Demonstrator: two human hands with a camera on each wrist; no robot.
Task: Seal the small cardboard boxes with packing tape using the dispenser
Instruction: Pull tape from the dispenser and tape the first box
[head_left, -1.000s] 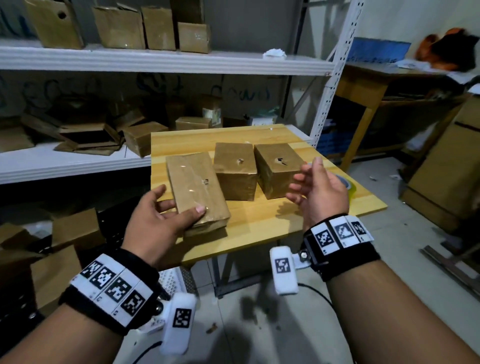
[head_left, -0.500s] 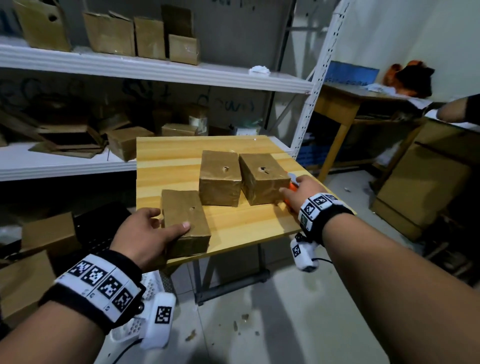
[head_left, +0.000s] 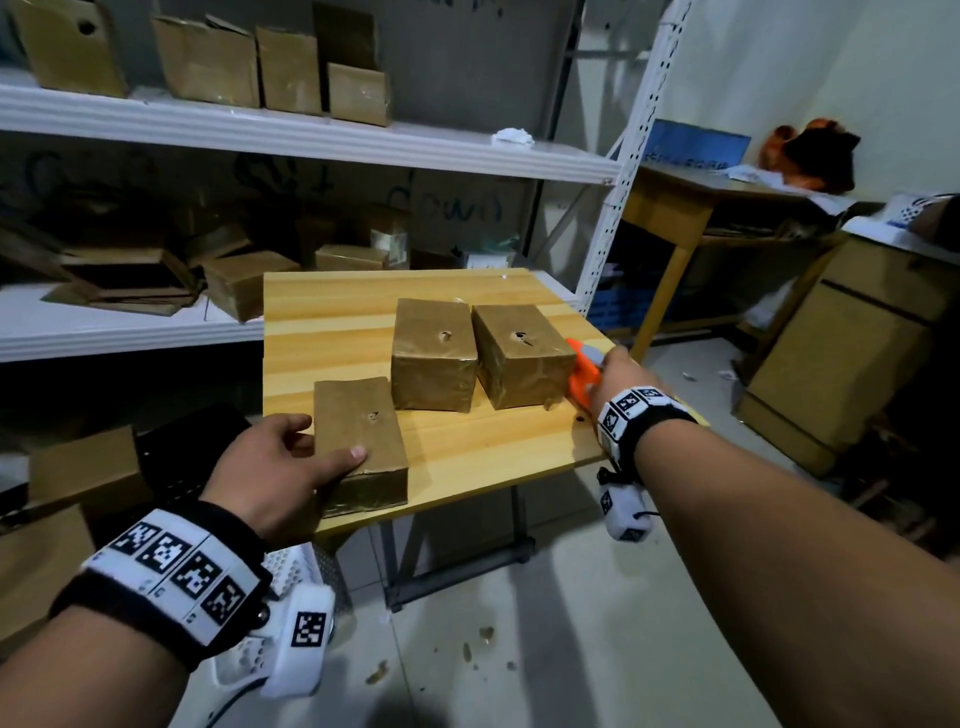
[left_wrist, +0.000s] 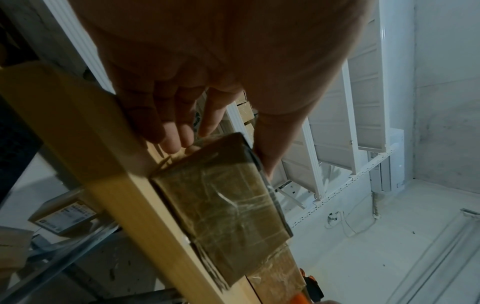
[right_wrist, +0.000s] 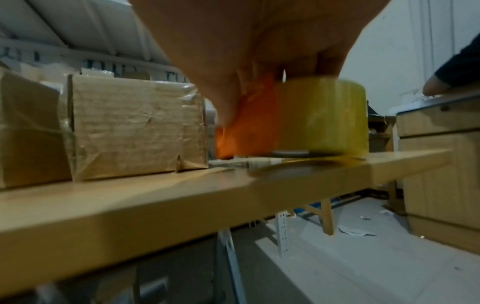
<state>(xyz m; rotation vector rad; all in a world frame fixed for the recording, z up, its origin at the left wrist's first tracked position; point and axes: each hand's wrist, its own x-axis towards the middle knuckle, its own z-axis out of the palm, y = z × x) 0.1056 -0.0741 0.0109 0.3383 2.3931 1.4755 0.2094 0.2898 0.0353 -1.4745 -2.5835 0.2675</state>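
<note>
Three taped brown cardboard boxes lie on the small wooden table (head_left: 332, 312). The nearest box (head_left: 363, 441) sits at the front left corner. My left hand (head_left: 324, 440) holds it, thumb on top and fingers against its left side; in the left wrist view the same box (left_wrist: 221, 205) lies between thumb and fingers of the left hand (left_wrist: 223, 158). The middle box (head_left: 434, 353) and right box (head_left: 519, 358) stand side by side. My right hand (head_left: 618, 369) grips the orange tape dispenser (head_left: 582, 376) at the table's right edge. The yellowish tape roll (right_wrist: 322, 115) shows in the right wrist view.
A white metal shelf rack (head_left: 311, 140) with several cardboard boxes stands behind and left of the table. A wooden desk (head_left: 675, 208) and a cardboard-clad cabinet (head_left: 841, 364) stand to the right. Another person's hand (right_wrist: 436, 84) rests on that cabinet.
My left hand has drawn the nearest box toward the table's front left corner. My right hand has dropped from mid-air to the table's right edge and taken hold of the orange dispenser.
</note>
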